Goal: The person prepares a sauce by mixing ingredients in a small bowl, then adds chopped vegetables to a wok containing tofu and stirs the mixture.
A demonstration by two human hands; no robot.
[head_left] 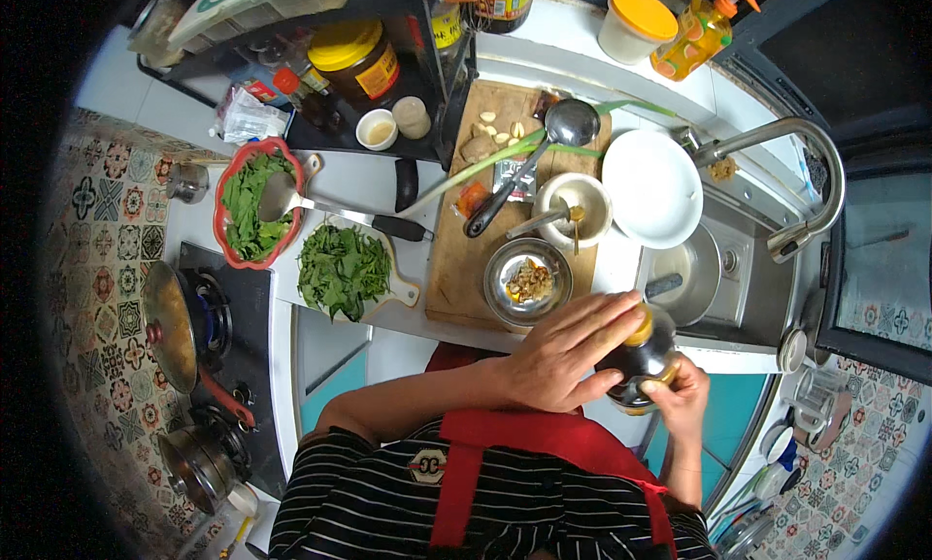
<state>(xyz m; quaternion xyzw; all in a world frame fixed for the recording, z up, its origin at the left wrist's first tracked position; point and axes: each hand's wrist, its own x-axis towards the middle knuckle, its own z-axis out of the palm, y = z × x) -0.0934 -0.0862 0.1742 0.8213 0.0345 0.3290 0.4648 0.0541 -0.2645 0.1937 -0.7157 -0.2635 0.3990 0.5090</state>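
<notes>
My right hand point(680, 395) grips a dark bottle point(641, 361) with a yellow cap, held in front of the counter edge. My left hand point(573, 351) is on its top, fingers stretched together over the cap and thumb against the bottle. Just beyond them on the wooden board point(456, 288) stands a steel bowl point(526, 280) with chopped bits and sauce. Behind it are a white mortar point(587, 196) with spoons, a black-handled ladle point(573, 123), garlic point(503, 135), green onion point(447, 184) and small packets.
Left are a red bowl of greens point(248, 220) with a turner, leaves on a white board point(345, 269), a stove with lidded pan point(170, 322) and pot point(194, 463), and a condiment rack point(359, 55). Right are a white plate point(650, 186), steel sink point(748, 298) and curved tap point(815, 152).
</notes>
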